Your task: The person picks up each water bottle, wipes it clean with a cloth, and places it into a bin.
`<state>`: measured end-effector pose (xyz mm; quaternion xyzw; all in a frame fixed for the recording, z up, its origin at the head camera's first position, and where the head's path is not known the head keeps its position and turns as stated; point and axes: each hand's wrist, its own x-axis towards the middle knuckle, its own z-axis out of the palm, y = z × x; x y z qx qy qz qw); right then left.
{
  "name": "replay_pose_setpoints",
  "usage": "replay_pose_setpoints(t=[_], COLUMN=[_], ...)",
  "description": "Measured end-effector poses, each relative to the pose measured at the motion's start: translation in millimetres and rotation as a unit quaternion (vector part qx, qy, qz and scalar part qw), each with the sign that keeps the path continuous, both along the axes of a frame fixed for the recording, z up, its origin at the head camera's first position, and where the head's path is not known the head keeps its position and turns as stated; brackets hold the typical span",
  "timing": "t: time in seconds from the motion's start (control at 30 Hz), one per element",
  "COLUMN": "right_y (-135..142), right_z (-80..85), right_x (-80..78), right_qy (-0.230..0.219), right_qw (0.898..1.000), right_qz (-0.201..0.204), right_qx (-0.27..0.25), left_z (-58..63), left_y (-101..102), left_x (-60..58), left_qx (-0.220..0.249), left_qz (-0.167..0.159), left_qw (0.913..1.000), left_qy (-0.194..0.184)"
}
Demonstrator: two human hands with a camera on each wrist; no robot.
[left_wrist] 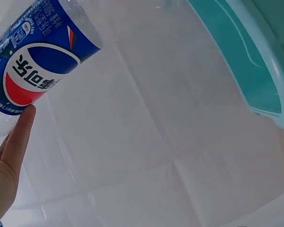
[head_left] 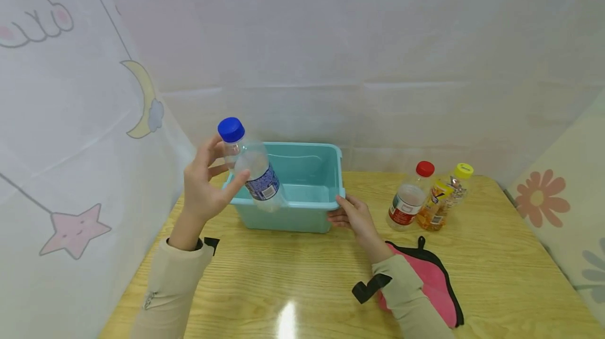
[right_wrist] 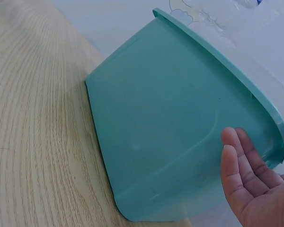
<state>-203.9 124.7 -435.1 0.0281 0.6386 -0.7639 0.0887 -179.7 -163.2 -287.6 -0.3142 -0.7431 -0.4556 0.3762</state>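
Note:
My left hand (head_left: 204,181) holds a clear plastic soda bottle (head_left: 252,168) between thumb and fingers, tilted above the near left part of a teal bin (head_left: 283,218). The bottle has a blue cap; its blue Pepsi label (left_wrist: 42,56) shows in the left wrist view. It looks nearly colourless inside. At the bin's near right corner, my right hand (head_left: 356,218) grips the rim, thumb on top and fingers against the outer wall. In the right wrist view those fingers (right_wrist: 246,165) lie along the side of the bin (right_wrist: 165,118).
To the right stand a red-capped bottle (head_left: 407,199) and a yellow-capped bottle (head_left: 458,184), with an orange-bottomed container (head_left: 434,207) between them. A pink pouch with black trim (head_left: 430,278) lies partly under my right forearm. The wooden table (head_left: 264,286) meets a white cloth backdrop (head_left: 293,65).

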Motion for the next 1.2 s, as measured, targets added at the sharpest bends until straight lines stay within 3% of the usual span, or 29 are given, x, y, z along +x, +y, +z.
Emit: replay_pose_setpoints(t=[0.2, 0.4, 0.57, 0.77, 1.03, 1.2], right_y=[0.2, 1.0, 1.7, 2.0, 2.4, 1.6], right_z=[-0.9, -2.6, -2.0, -1.3, -0.5, 0.5], right_x=[-0.2, -0.9, -1.1, -1.2, -0.2, -0.2], right_qy=[0.006, 0.009, 0.009, 0.008, 0.01, 0.009], right_qw=[1.0, 1.0, 1.0, 1.0, 1.0, 1.0], right_qz=[0.002, 0.009, 0.011, 0.012, 0.015, 0.016], right_qx=[0.002, 0.002, 0.001, 0.001, 0.0, 0.0], left_z=[7.9, 12.6, 12.2, 12.5, 14.5, 13.1], left_y=[-4.8, -4.8, -6.4, -9.8, -13.9, -17.7], left_x=[-14.4, -27.8, -40.7, -56.7, -74.6, -83.0], left_qx=[-0.026, -0.068, -0.1, -0.14, -0.205, -0.224], left_qz=[0.001, 0.012, 0.013, 0.01, 0.024, 0.017], left_qw=[0.9973, 0.9862, 0.9719, 0.9571, 0.9219, 0.9071], left_qy=[-0.068, -0.151, -0.213, -0.253, -0.328, -0.356])
